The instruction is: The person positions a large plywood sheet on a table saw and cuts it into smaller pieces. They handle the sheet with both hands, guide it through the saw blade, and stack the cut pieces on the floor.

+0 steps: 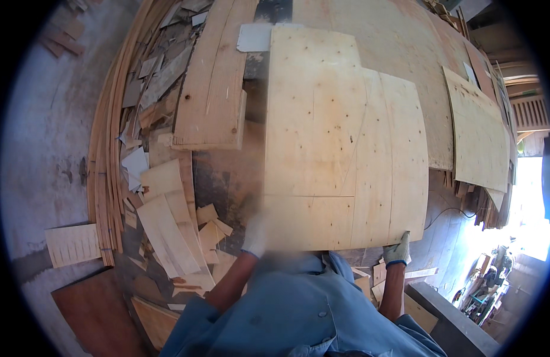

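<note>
The plywood sheet point(322, 137) was in the middle of the head view, directly in front of the person, with its near edge close to the blue shirt point(304, 303). Its far edge had a step at the right, and on its pale face there were small dark knots and thin long lines; I could not tell whether it was a single piece or two pieces lying together. The right hand point(397, 251), in a pale glove, was pinching the near right corner, with the thumb at the upper face and the other fingers mostly hidden. The left hand point(254, 237), also in a light glove, was beside the near left corner, but a blur covered this place, so I could not tell how its fingers were closed. Beyond the sheet lay a large board point(400, 41), and to the left a thick plank point(209, 89). Further left were scattered wood offcuts point(168, 223) and a row of long wooden strips point(101, 166). At the right, a smaller panel point(480, 134) lay near the board's edge.
</note>
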Demonstrator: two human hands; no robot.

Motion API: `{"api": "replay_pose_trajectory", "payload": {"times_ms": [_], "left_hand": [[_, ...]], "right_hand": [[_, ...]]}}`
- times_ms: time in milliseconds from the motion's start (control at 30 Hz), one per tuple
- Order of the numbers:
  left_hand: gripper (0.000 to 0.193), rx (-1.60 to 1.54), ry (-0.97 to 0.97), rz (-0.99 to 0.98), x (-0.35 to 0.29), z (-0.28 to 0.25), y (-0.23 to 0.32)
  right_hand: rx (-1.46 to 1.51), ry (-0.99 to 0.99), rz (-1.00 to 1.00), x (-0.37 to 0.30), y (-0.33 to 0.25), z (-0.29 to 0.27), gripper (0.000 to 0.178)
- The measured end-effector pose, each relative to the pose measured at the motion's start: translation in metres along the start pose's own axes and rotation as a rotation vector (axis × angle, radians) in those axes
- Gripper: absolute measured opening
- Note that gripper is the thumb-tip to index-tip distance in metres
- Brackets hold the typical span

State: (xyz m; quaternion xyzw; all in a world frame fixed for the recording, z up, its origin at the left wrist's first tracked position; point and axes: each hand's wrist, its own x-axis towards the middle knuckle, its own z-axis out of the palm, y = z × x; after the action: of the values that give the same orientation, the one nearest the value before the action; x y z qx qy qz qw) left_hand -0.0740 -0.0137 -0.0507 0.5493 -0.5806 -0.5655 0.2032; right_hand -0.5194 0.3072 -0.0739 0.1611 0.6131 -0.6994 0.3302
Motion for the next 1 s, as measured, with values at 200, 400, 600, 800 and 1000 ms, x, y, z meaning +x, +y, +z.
{"api": "replay_pose_trajectory", "payload": {"times_ms": [200,400,600,800,1000], "left_hand": [[0.019,-0.215,0.039,-0.023,0.009,0.000,0.005],[0.027,-0.284,-0.043,-0.014,0.012,0.000,0.013],[0.031,-0.168,-0.052,0.015,0.010,0.001,0.014],[0.025,-0.285,-0.043,-0.049,0.011,0.002,-0.004],[0.028,-0.328,-0.035,-0.201,0.010,-0.010,0.030]], "right_hand": [[0.230,0.055,0.101,-0.055,-0.028,0.090,0.047],[0.227,0.117,0.100,-0.077,-0.050,0.121,0.049],[0.232,0.013,0.057,-0.066,-0.052,0.099,0.050],[-0.228,-0.030,-0.119,-0.049,-0.042,0.071,0.051],[0.169,-0.012,0.057,-0.065,-0.048,0.091,0.053]]}}
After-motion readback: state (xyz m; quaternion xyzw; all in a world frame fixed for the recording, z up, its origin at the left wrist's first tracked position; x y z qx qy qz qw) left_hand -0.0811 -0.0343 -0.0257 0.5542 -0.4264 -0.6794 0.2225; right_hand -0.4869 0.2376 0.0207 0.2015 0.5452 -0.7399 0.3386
